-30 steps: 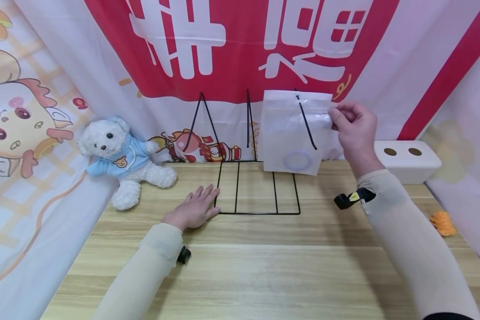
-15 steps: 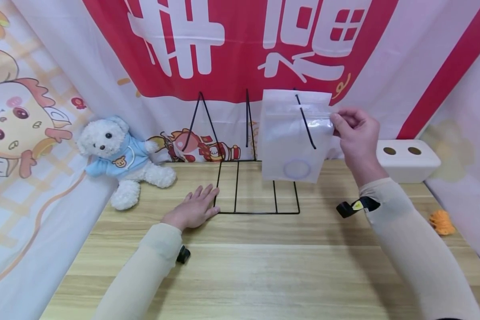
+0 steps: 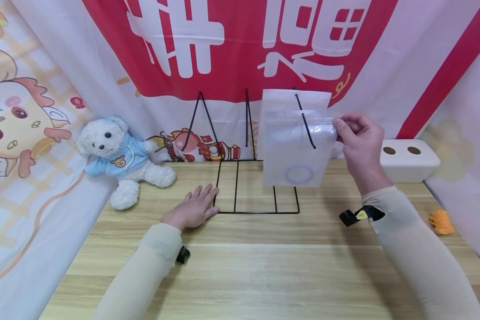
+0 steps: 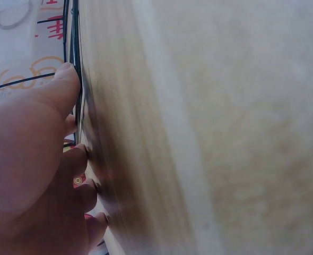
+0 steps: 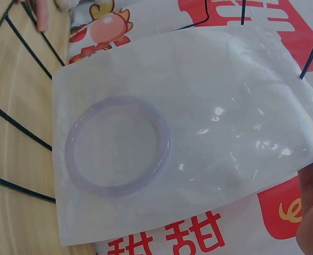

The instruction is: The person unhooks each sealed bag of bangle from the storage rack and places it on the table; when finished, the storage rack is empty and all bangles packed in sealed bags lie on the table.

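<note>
At the black wire display rack [image 3: 256, 213], the right hand [image 3: 362, 138] pinches the right edge of a translucent zip bag [image 3: 290, 144] (a pale lilac bangle [image 5: 164, 143] shows inside) threaded on the rack's right-hand prong [image 3: 309, 130]. The left hand [image 3: 194, 206], fingers straight and slightly apart, rests on the tabletop [image 3: 264, 275], touching the rack's left side. Left of the rack sits a white plush bear [image 3: 104, 138].
</note>
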A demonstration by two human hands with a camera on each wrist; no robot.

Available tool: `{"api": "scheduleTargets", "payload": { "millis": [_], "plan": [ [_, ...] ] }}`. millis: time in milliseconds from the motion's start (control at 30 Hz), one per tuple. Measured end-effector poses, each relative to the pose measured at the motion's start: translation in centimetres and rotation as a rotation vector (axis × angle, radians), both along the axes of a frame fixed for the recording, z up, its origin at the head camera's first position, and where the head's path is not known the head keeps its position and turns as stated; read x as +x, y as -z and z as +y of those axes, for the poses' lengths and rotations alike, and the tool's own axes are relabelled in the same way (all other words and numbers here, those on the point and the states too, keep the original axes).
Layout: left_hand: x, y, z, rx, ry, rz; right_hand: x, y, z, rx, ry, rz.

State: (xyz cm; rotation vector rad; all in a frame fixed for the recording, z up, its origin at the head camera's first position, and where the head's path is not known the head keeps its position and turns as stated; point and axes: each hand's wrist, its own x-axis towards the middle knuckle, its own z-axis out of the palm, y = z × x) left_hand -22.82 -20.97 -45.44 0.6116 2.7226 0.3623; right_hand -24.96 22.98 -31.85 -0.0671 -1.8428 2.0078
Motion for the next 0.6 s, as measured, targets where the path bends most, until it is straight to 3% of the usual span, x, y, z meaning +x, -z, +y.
{"api": "scheduleTargets", "payload": {
  "millis": [600],
  "plan": [
    [-0.2, 0.3, -0.2, 0.022, -0.001, -0.001, 1.9, 0.4, 0.2, 0.001, -0.013, 0.074]
  ]
}}
